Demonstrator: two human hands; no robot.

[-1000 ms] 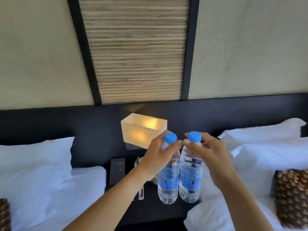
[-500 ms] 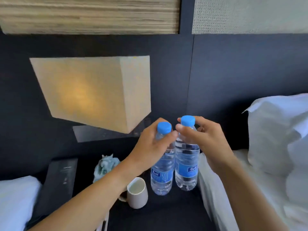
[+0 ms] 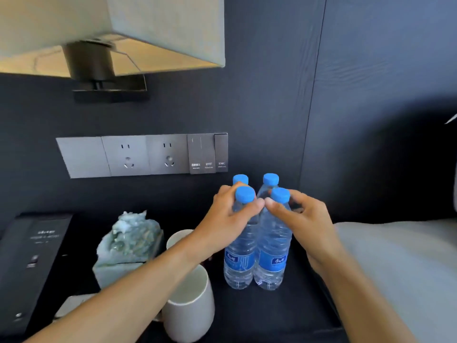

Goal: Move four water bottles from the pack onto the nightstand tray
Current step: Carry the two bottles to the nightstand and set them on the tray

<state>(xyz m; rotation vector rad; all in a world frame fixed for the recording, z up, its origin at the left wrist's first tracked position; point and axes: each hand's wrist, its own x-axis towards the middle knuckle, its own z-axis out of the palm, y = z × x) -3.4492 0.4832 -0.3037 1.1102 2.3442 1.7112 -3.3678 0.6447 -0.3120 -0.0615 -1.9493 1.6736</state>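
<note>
Two clear water bottles with blue caps and blue labels stand side by side on the dark nightstand surface (image 3: 272,315). My left hand (image 3: 227,224) grips the neck of the left front bottle (image 3: 238,263). My right hand (image 3: 304,224) grips the neck of the right front bottle (image 3: 270,263). Directly behind them stand two more bottles, of which mainly the blue caps show: one back left bottle (image 3: 240,179) and one back right bottle (image 3: 270,179). No tray edge can be made out on the dark surface.
Two white mugs (image 3: 190,310) stand left of the bottles, under my left forearm. A pale green tissue box (image 3: 128,243) and a black box (image 3: 32,258) lie further left. A wall lamp (image 3: 111,33) and socket panel (image 3: 143,155) hang above; white bedding (image 3: 400,268) at right.
The camera has moved much closer and lower. Both hands have brought their bottles down and back until they stand in front of two bottles that now show behind them.
</note>
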